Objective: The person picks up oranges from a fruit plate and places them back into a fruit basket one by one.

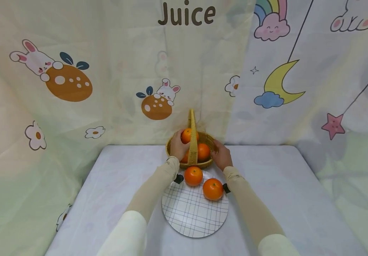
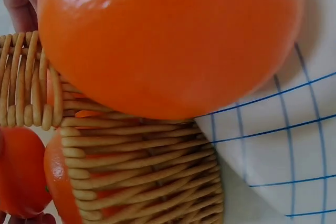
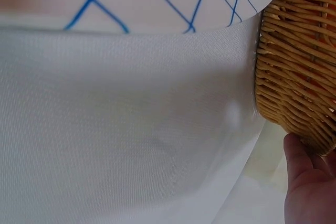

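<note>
A wicker basket (image 1: 207, 163) with a tall handle stands at the far edge of the table and has several oranges in it. My left hand (image 1: 178, 145) reaches inside and grips the upper orange (image 1: 186, 135); in the left wrist view, its fingertips (image 2: 39, 219) show at the lower left against an orange (image 2: 21, 174). My right hand (image 1: 223, 156) holds the basket's right rim, thumb on the outside in the right wrist view. Under my wrists, two oranges, one near the basket (image 1: 193, 176) and one further right (image 1: 213, 189), rest on a round checked plate (image 1: 191, 217).
The white-covered table (image 1: 267, 177) extends to both sides of the plate. A printed curtain (image 1: 123, 71) hangs right behind the basket and along the sides.
</note>
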The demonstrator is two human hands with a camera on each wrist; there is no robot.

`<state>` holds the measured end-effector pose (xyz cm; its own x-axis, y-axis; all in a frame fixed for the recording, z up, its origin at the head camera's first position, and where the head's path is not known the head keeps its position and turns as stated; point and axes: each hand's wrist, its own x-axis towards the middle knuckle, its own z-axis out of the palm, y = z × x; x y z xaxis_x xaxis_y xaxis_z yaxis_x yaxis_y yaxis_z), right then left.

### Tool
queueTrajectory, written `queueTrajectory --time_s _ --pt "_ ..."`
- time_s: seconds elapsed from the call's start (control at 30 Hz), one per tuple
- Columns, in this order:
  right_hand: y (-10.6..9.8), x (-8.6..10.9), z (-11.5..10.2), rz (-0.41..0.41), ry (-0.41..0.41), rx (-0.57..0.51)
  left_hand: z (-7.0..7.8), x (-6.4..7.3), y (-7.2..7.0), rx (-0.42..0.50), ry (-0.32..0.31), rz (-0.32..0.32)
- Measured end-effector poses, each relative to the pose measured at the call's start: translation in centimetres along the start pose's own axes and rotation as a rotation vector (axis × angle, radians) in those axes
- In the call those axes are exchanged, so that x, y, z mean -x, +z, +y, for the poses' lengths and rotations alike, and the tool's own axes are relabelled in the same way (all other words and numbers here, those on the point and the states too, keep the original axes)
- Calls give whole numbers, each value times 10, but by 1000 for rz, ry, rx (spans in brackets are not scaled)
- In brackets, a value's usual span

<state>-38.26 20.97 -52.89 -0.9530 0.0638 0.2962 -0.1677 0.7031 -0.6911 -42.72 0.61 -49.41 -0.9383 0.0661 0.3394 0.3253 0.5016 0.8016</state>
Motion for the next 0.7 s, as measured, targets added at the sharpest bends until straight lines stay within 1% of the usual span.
queueTrajectory --time_s 0.1,0.27,0.4,0.47,0.6,0.7 --pt "0 -1 0 3 -10 0 3 -3 1 -11 14 9" --pt "-2 0 -1 -2 -7 -6 10 -6 5 -8 63 26" --pt "-3 1 -1 -4 4 -11 12 -8 11 26 92 20" --pt "-4 1 -2 -9 8 -8 11 -9 14 19 98 12" --pt "-4 2 -5 -16 8 -15 9 -11 17 -9 83 -8" --pt "-6 2 -7 -1 3 -5 7 -12 22 -4 53 -58"
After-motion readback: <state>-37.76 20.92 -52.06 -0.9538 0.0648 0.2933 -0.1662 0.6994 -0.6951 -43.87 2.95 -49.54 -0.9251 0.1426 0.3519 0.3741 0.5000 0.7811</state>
